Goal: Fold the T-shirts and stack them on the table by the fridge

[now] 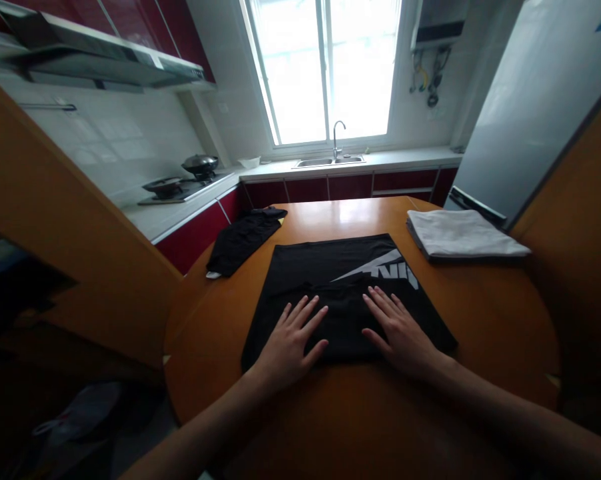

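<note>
A black shirt with a pale printed logo lies folded on the round wooden table in front of me. Its near part is folded over, and the fold's edge runs across the middle below the logo. My left hand rests flat on the left part of that fold, fingers spread. On the right part lies my right hand, palm down, its fingers also apart. Neither hand grips the cloth.
Another dark garment lies at the table's far left. A stack of folded cloth, white on top, sits at the far right. Beyond are a counter with a sink, a stove with pans, and a fridge at right.
</note>
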The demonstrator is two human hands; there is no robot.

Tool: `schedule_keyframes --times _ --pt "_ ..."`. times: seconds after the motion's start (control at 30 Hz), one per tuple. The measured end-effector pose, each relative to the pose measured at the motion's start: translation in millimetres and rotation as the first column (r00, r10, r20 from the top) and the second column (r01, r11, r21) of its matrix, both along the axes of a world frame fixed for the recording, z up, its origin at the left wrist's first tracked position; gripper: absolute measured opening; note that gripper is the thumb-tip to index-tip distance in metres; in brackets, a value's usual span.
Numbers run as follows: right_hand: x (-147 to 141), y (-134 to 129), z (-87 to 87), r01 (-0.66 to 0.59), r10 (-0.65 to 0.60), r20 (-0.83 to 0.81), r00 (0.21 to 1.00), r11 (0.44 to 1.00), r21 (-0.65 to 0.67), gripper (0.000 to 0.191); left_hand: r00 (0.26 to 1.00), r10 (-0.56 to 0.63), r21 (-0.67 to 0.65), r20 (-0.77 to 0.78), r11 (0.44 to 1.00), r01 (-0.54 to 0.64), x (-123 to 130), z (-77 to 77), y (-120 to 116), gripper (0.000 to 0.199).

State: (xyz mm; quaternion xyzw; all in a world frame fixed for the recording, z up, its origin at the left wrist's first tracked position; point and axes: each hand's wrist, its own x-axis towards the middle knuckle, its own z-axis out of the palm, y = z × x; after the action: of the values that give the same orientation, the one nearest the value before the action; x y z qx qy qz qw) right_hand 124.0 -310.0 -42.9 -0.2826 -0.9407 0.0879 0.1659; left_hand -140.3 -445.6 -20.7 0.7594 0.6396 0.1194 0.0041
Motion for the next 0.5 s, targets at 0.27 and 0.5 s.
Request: schedule_keyframes --times 0.27,0.5 --pt "-3.6 -17.7 -2.2 -0.112 0.112 -0.012 0.994 0.993 -0.034 0.067 1.000 -0.017 -0.008 0.002 1.000 0.017 14.2 -2.0 -2.8 0.068" --pt "46.2 9.1 3.3 -0.117 0.111 -0.129 0.985 0.992 -0.041 0.062 0.985 0.029 0.117 0.170 0.992 -0.049 -46.0 18.5 -31.2 0.051"
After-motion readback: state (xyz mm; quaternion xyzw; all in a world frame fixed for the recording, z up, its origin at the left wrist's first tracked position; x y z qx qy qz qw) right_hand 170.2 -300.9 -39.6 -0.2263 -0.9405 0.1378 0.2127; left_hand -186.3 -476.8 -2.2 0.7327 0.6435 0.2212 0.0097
